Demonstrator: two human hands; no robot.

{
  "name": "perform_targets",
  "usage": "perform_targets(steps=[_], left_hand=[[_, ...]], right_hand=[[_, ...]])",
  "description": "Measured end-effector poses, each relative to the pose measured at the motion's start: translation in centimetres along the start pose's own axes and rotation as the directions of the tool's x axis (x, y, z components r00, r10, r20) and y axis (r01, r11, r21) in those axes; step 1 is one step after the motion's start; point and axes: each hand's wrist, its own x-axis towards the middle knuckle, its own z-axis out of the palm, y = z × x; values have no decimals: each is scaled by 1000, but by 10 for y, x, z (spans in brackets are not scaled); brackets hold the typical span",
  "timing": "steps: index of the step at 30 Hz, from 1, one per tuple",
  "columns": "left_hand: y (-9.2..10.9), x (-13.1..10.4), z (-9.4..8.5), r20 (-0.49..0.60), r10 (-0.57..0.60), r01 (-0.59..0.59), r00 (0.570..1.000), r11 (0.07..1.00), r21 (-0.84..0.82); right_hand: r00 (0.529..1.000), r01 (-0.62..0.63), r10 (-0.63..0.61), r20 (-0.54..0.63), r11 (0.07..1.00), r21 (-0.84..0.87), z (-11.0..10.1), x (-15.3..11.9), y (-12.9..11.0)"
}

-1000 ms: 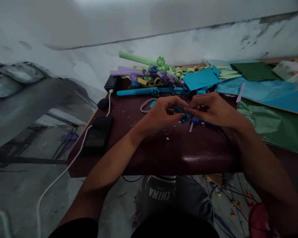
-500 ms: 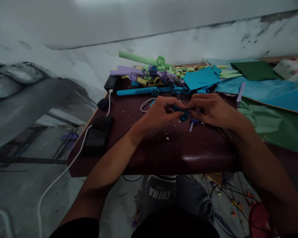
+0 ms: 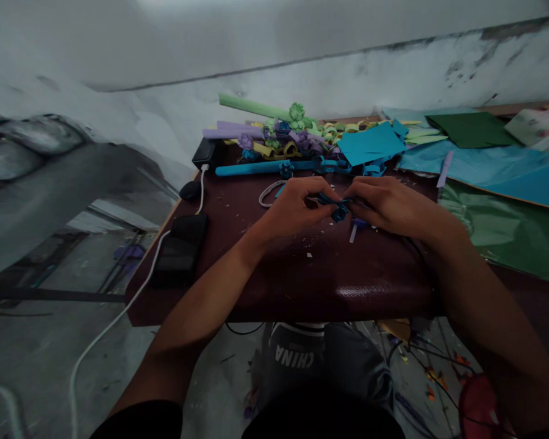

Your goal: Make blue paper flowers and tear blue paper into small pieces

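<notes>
Left hand [image 3: 297,207], right hand [image 3: 388,204] pinched nearly closed on blue paper piece [image 3: 340,213], turned more edge-on than earlier.

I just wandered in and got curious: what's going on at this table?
A person is working with bare hands over a dark red table. The left hand pinches a small blue piece, apparently folded paper, and the right hand seems to pinch its other side. Beyond them lie a blue tube, a green paper flower and blue sheets. The piece is held above the table; its finer folds are too dark to make out.
</notes>
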Motion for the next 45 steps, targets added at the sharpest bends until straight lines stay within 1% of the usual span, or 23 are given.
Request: perform_targets(steps=[4, 7, 11, 17, 22, 25, 27, 31, 33, 35, 40, 43, 45], left_hand=[[1, 1, 0, -36, 28, -28, 999, 1000, -5], [1, 2, 1, -55, 76, -76, 996, 997, -2], [-1, 2, 2, -75, 105, -103, 992, 994, 25], [-5, 1, 5, -109, 145, -142, 983, 989, 43], [-4, 2, 5, -159, 99, -83, 982, 991, 103], [-3, 2, 3, -177, 64, -45, 982, 993, 112], [-2, 2, 3, -177, 46, -28, 983, 994, 103], [-2, 2, 4, -197, -18, 24, 980, 999, 28], [-3, 1, 5, -204, -49, 46, 978, 999, -21], [-4, 1, 6, -199, -51, 42, 979, 998, -54], [-5, 2, 8, -188, -14, -7, 982, 994, -111], [-3, 3, 7, -181, -53, 22, 982, 986, -168], [-3, 4, 7, -181, -84, 52, 980, 984, -173]], right_hand=[[999, -8, 9, -42, 1000, 12, 2, 0, 3], [997, -16, 18, -73, 1000, 25, 2, 0, 3], [997, -6, 9, -81, 999, 39, 0, 0, 2], [998, -5, 5, -70, 1000, 0, -2, -1, -1], [999, 24, -23, -31, 1000, 10, -2, -2, -1], [998, 49, -47, -49, 998, 31, -1, -1, 0], [995, 63, -59, -82, 997, 45, -1, -1, 1], [986, 37, -23, -167, 996, 83, -1, 0, 2], [982, 15, 3, -187, 995, 99, -1, 0, 3], [981, 5, 14, -191, 995, 102, 0, 0, 4], [976, -23, 45, -212, 994, 107, 2, 0, 4], [969, -28, 57, -239, 992, 126, 2, -1, 2], [966, -33, 67, -250, 990, 138, 2, -1, 1]])
